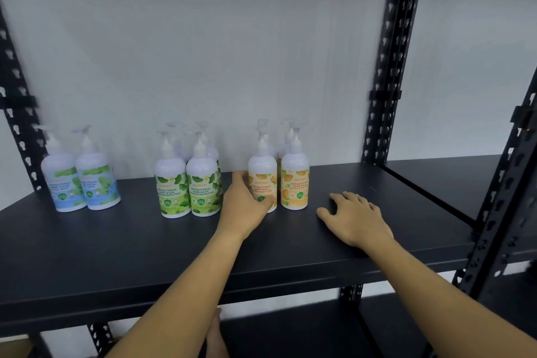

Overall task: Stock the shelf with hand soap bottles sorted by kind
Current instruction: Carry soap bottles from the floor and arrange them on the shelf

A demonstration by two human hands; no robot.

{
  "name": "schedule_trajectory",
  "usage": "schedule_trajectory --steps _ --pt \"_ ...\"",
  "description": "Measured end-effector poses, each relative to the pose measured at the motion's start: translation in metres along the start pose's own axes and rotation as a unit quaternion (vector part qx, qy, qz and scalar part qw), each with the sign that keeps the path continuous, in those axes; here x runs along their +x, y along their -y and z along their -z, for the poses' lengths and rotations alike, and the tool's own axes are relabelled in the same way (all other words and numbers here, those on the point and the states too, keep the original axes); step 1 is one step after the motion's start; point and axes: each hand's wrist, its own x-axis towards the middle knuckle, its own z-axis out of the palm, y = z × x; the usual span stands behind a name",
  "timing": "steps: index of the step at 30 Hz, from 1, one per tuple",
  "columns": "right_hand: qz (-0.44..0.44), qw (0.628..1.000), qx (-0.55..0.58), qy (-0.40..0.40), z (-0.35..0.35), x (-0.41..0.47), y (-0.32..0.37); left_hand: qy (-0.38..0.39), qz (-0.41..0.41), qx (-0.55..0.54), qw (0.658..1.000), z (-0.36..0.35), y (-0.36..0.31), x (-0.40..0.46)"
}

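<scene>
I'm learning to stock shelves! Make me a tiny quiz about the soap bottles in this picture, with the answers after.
1. True or false: the left hand grips a bottle from the orange-label hand wash group.
2. Which group stands farthest left on the black shelf? A) blue-label hand wash bottles B) green-label hand wash bottles C) orange-label
3. Fill in: the right hand rests on the ____, holding nothing.

Key:
1. True; it grips the front left orange-label bottle.
2. A
3. shelf
</scene>
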Motion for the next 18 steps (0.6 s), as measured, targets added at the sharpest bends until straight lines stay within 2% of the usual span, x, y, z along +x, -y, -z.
schedule_trajectory --steps 18 --pt "0.003 1.0 0.006 -0.006 -0.0047 0.002 -0.001 0.011 -0.012 0.026 1.0 -0.0009 0.0082 0.0073"
